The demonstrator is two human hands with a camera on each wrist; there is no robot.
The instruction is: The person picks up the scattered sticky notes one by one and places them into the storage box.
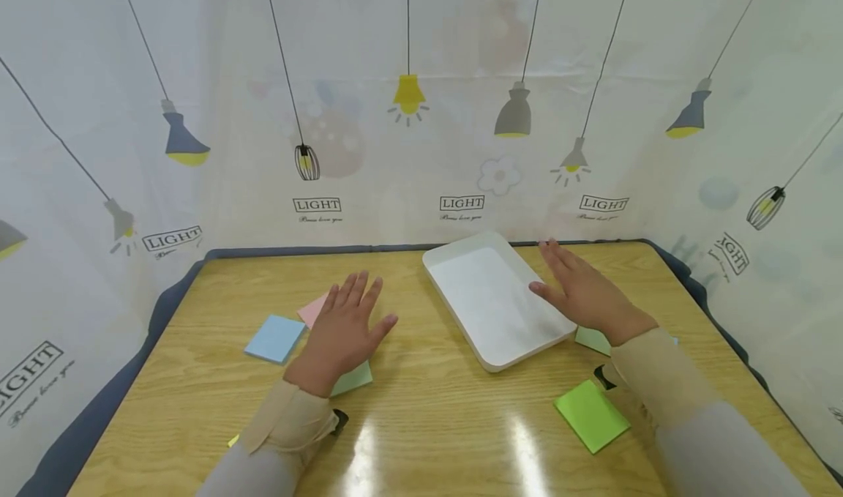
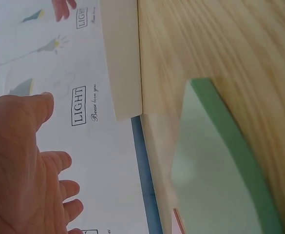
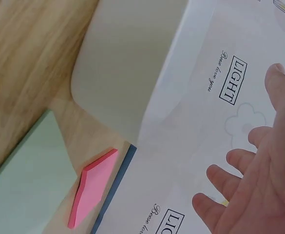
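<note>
My left hand (image 1: 342, 330), fingers spread and holding nothing, hovers over the left part of the table. Under and around it lie sticky note pads: a blue one (image 1: 275, 338), a pink one (image 1: 312, 311) partly covered by the hand, and a pale green one (image 1: 354, 379), whose thick edge shows large in the left wrist view. A white rectangular tray (image 1: 495, 303) sits askew right of centre. Over its right side is my right hand (image 1: 589, 292), fingers extended, nothing held. A pale green pad (image 1: 593, 339) and a bright green pad (image 1: 593, 415) lie near the right forearm.
In the right wrist view a pink pad (image 3: 94, 187) lies beside the tray. A bit of yellow (image 1: 233, 441) peeks out by the left sleeve. The wooden table (image 1: 421, 424) ends at a white curtain (image 1: 395, 167) printed with lamps, with a dark blue edge along its border.
</note>
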